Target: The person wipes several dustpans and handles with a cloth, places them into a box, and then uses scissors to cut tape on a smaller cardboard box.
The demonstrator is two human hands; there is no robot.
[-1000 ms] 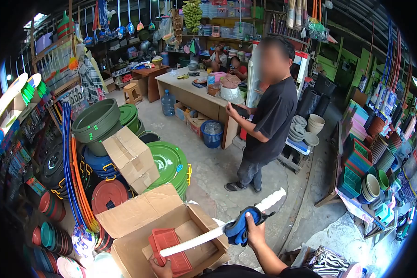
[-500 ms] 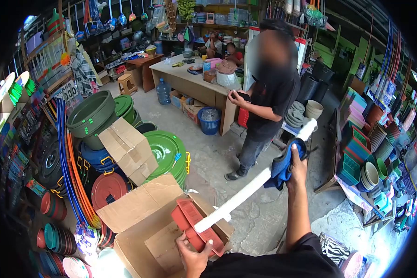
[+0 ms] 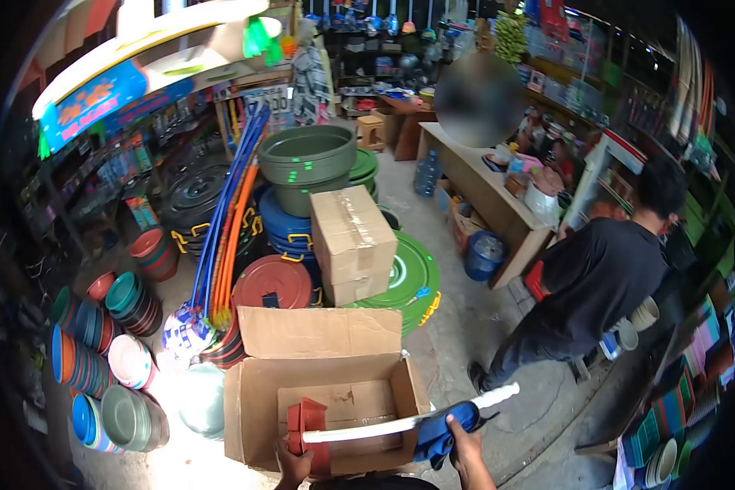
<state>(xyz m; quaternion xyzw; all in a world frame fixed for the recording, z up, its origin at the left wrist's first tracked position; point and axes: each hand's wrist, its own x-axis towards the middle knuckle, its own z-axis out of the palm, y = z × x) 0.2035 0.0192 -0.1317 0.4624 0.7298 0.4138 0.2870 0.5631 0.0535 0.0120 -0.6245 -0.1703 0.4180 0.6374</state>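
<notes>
My left hand [image 3: 292, 468] grips the red plastic head [image 3: 308, 431] of a tool with a long white handle [image 3: 384, 426], holding it inside an open cardboard box [image 3: 327, 371]. Further along the handle, my right hand [image 3: 469, 451] presses a blue cloth [image 3: 441, 431] around the shaft. The handle lies nearly level, its far tip pointing right past the box.
A person in a black shirt [image 3: 596, 286] stands at the right. A sealed carton [image 3: 351, 243] rests on green lids [image 3: 408, 273] behind the box. Stacked tubs [image 3: 306, 163], bowls [image 3: 106, 359], hoops [image 3: 224, 237] crowd the left. A counter [image 3: 482, 188] runs beyond.
The handle has dropped from a steep upward tilt to nearly level, and the red head went down into the box. My view swung left; the standing person now appears at the right.
</notes>
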